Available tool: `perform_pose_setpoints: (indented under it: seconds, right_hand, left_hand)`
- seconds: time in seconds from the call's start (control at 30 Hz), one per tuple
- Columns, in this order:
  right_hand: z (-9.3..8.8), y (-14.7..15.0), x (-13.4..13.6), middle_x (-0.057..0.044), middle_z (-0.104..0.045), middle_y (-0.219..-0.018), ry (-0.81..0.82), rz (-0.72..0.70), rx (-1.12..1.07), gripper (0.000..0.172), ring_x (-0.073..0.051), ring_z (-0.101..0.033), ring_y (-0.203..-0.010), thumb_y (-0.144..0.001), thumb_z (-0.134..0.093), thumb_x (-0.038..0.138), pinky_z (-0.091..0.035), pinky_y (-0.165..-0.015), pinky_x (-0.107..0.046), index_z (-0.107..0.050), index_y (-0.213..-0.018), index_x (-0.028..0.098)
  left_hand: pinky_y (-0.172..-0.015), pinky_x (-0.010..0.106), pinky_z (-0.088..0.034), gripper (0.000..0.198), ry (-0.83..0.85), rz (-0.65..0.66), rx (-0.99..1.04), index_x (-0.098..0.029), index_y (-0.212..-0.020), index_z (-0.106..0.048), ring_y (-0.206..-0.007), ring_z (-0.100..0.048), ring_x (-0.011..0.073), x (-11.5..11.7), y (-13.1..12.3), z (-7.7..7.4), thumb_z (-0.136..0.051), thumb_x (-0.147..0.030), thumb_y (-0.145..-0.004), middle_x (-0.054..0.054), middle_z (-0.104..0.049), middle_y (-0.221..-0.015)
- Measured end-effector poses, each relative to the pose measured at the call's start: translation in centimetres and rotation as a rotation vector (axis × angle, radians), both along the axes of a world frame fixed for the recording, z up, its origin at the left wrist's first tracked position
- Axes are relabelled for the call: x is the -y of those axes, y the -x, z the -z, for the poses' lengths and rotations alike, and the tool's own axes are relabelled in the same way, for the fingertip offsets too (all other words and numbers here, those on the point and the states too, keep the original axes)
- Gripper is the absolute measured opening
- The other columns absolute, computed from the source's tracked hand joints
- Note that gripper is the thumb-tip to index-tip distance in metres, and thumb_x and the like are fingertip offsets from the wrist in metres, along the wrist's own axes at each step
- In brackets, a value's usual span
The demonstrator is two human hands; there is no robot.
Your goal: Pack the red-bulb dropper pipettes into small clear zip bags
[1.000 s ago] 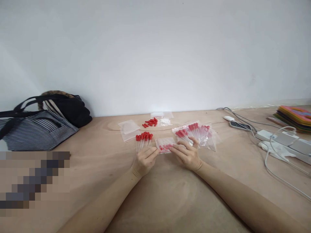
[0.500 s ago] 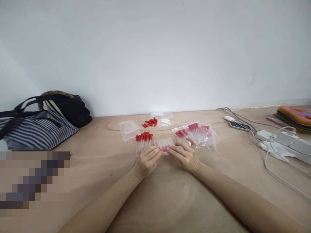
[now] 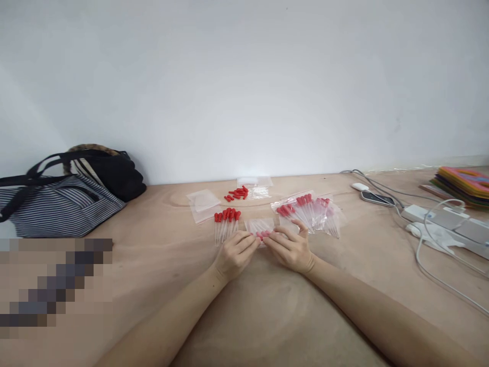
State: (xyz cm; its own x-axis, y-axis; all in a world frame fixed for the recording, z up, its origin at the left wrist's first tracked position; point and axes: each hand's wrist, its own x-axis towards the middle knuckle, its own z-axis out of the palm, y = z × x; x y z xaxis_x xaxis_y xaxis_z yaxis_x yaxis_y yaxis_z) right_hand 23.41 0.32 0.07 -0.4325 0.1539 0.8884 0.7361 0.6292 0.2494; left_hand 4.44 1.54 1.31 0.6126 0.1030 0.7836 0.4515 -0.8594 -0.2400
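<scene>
Between my hands is a clear zip bag (image 3: 260, 226) with several red-bulbed droppers inside, their bulbs toward me. My left hand (image 3: 235, 255) pinches the bag's near edge at its left corner. On the right side of that same edge, my right hand (image 3: 291, 250) is closed with its fingertips on the plastic. Loose droppers (image 3: 228, 221) with red bulbs lie in a row just beyond my left hand. Beyond my right hand, filled bags of droppers (image 3: 309, 211) overlap in a fan. Fingers partly cover the held bag's near edge.
Loose red bulbs (image 3: 237, 193) lie farther back beside clear thin tubes (image 3: 260, 192). Flat plastic bags (image 3: 204, 200) rest at left. A striped bag (image 3: 64, 206) stands far left. A power strip (image 3: 446, 224) with cables, a phone-like device (image 3: 377, 198) and coloured sheets (image 3: 464, 186) occupy the right.
Both hands stay on the bag's near edge. My left hand has shifted very slightly to the right; the things on the table look the same.
</scene>
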Motion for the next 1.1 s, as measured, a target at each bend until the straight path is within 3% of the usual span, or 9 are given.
perform_pose_setpoints:
  seconds: [0.23,0.6,0.67,0.8,0.87,0.97,1.1]
  right_hand:
    - [0.3,-2.8,-0.6,0.004,-0.066,-0.071,0.071,0.110,0.010,0.010,-0.010,-0.058,-0.075,-0.080,-0.053,0.013,-0.020,-0.096,-0.038,-0.059,-0.080,0.020]
    - [0.2,-1.8,0.0,0.003,-0.066,-0.072,0.085,0.056,0.023,0.008,-0.011,-0.059,-0.076,-0.080,-0.052,0.012,-0.022,-0.096,-0.038,-0.056,-0.078,0.019]
    - [0.0,-2.1,-0.2,0.000,-0.066,-0.081,0.160,0.022,-0.006,0.010,-0.014,-0.059,-0.082,-0.079,-0.054,0.017,-0.027,-0.093,-0.038,-0.057,-0.088,0.019]
    - [-0.1,-2.2,-0.9,-0.011,-0.060,-0.105,0.380,-0.073,-0.098,0.038,-0.021,-0.054,-0.098,-0.078,-0.052,0.025,-0.040,-0.084,-0.037,-0.047,-0.115,0.014]
    - [-0.1,-1.8,-1.0,-0.010,-0.061,-0.101,0.476,-0.179,-0.171,0.029,-0.019,-0.055,-0.094,-0.080,-0.047,0.022,-0.044,-0.079,-0.034,-0.052,-0.109,0.016]
    - [-0.3,-1.2,-0.9,-0.005,-0.064,-0.077,0.657,-0.324,-0.310,0.014,-0.016,-0.059,-0.073,-0.083,-0.045,0.022,-0.048,-0.064,-0.028,-0.058,-0.085,0.019]
    - [-1.2,-2.5,-1.7,-0.002,-0.063,-0.066,0.931,-0.320,-0.679,0.020,-0.014,-0.059,-0.058,-0.079,-0.051,0.036,-0.047,-0.051,-0.025,-0.059,-0.081,0.018]
  left_hand:
    - [-0.069,0.030,-0.052,0.018,0.021,-0.034,0.033,-0.013,-0.095,-0.057,-0.075,-0.059,0.0165,-0.2,0.6,0.0,-0.048,-0.005,-0.083,0.006,-0.065,-0.079]
    - [-0.064,0.028,-0.052,0.013,0.005,-0.040,0.083,-0.015,-0.088,-0.059,-0.069,-0.060,0.0153,0.0,-0.1,-0.1,-0.049,-0.008,-0.083,0.003,-0.065,-0.072]
    - [-0.065,0.028,-0.051,0.014,0.014,-0.021,0.121,-0.016,-0.090,-0.059,-0.071,-0.060,0.0151,0.3,-0.1,-0.3,-0.050,-0.009,-0.083,0.003,-0.065,-0.072]
    - [-0.066,0.027,-0.051,0.017,0.073,0.022,0.222,-0.018,-0.095,-0.059,-0.073,-0.060,0.0146,1.4,-0.4,-1.1,-0.053,-0.010,-0.082,0.003,-0.064,-0.074]
    - [-0.065,0.025,-0.051,0.019,0.124,0.029,0.291,-0.019,-0.098,-0.059,-0.073,-0.060,0.0139,2.0,-0.8,-1.8,-0.054,-0.010,-0.082,0.003,-0.063,-0.076]
    - [-0.064,0.024,-0.051,0.020,0.265,-0.013,0.413,-0.020,-0.101,-0.059,-0.071,-0.060,0.0126,2.1,-1.1,-3.1,-0.052,-0.013,-0.084,0.003,-0.062,-0.079]
    - [-0.071,0.029,-0.052,0.029,0.510,-0.111,0.527,-0.018,-0.115,-0.050,-0.085,-0.060,0.0164,0.9,-0.3,-3.5,-0.048,-0.023,-0.086,0.009,-0.060,-0.098]
